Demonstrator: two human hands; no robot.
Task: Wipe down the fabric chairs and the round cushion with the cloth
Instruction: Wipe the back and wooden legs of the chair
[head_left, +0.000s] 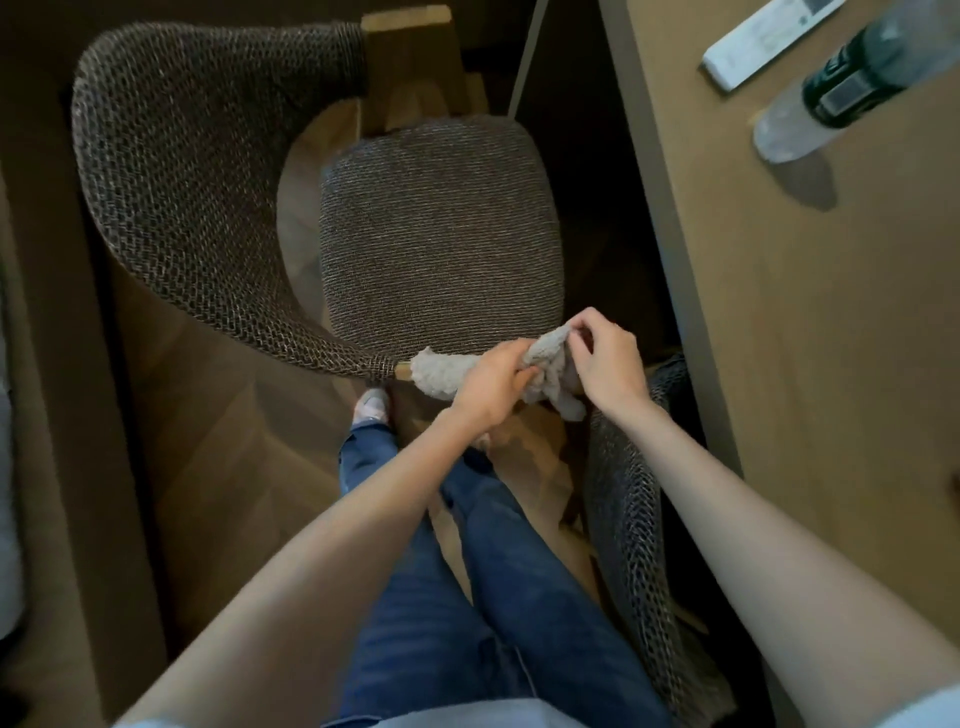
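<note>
Pinching nubby cloth (434, 373) beside woven chair (441, 228)

Your view is dim and warm; the desk (831, 364) at 3 o'clock catches most light, and the blurred bottle (800, 124) at 1 o'clock drops a soft shadow. The chair (441, 234) weave stays sharp at centre, while wide-angle distortion bends the edges.

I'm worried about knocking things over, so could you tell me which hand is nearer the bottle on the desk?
Right. The right hand is below and left of the bottle, beside the desk edge; the left hand sits further left, both gripping the cloth.
</note>
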